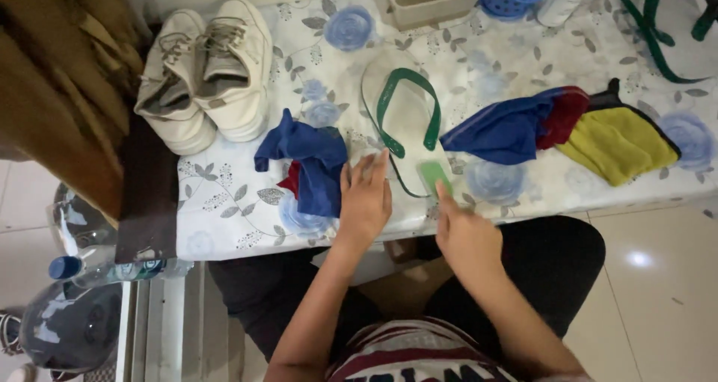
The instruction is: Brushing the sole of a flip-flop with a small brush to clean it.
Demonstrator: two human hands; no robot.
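Sitting at the table's [224,232] front edge, near the middle: flip-flop [404,124], light, floppy rubber, best pinned flat at the heel. Left hand [364,202] lies open beside that heel. Right hand [465,236], fingers closed, holds a small green block [434,176] on the sole.

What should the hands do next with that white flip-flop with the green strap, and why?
Probably a short scrubbing stroke along the sole. The right hand already presses a small light-green pad against the heel end of the white flip-flop with the green strap, and the left hand lies flat beside it on the floral tablecloth, next to a crumpled blue cloth, placed to steady the sandal.
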